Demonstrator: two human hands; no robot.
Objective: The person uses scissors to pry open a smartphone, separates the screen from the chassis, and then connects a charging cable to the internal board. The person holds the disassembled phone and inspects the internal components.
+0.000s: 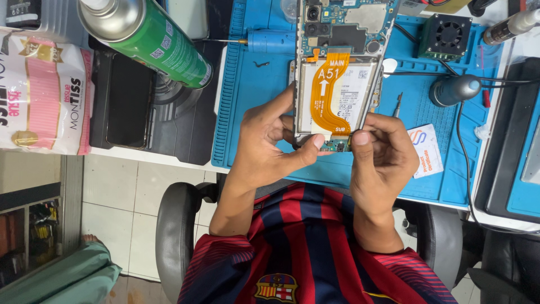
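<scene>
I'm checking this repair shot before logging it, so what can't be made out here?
Head view only:
- Opened phone: top end cut off by the frame edge.
- Its bottom board: mostly covered by the left hand and right hand thumbs.
- Green spray can: nozzle end blurred, cut off at the top.
- Small screwdriver on the blue mat: tip too small to tell.

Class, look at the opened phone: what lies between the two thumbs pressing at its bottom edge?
In the head view, the orange ribbon cable's lower end and a small circuit board lie between the left hand's and right hand's thumbs.
</scene>
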